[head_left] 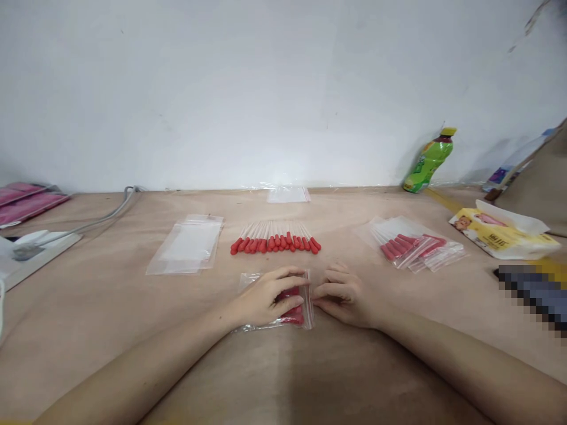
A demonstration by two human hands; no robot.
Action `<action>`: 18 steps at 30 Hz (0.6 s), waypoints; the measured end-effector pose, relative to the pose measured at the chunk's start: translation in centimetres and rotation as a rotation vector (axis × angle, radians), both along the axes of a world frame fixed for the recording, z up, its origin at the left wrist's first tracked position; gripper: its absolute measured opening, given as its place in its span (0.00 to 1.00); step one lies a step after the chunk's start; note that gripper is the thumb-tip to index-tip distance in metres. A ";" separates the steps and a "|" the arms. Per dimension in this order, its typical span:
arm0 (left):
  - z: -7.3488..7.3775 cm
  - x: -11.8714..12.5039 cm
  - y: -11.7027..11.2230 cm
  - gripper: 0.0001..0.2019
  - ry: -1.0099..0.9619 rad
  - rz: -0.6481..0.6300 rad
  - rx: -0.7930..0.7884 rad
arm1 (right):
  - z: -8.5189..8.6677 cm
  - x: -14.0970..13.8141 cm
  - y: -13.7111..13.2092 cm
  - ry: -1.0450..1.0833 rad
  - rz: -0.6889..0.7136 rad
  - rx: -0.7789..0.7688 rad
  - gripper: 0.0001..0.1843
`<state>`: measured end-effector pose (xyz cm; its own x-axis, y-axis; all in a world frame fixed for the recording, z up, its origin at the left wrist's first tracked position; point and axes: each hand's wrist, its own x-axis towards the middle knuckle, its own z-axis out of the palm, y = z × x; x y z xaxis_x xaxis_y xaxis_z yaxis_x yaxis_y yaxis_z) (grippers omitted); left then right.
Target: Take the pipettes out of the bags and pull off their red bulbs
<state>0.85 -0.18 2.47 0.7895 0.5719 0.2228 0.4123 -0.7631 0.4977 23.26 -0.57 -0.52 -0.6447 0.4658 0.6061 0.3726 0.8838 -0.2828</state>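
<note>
Lower centre, I've got a clear, crinkly bag point(309, 314) flat on the brown table point(110, 307), red pieces point(291, 319) showing through; above it, thin-stemmed droppers point(274, 242) with rounded red bulbs lie in a row. My left grip point(272, 298) rests across the bag, fingers loosely spread, pinching nothing. My right grip point(343, 298) sits half curled at its ribbed edge; whether it's pinching, I can't tell.

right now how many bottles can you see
2: the green bottle by the wall, right of centre, and the clear bottle at far right, partly behind a brown object. More could be hidden behind that object.
</note>
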 end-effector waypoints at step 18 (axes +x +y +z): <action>-0.4 0.4 2.1 0.12 0.171 -0.197 0.686 | 0.6 -1.2 -0.3 -0.226 -0.109 0.376 0.13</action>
<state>1.21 1.95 2.11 0.9191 0.1918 0.3443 0.2641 -0.9481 -0.1771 22.06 -0.89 0.06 -0.7397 0.3124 0.5960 0.4848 0.8617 0.1500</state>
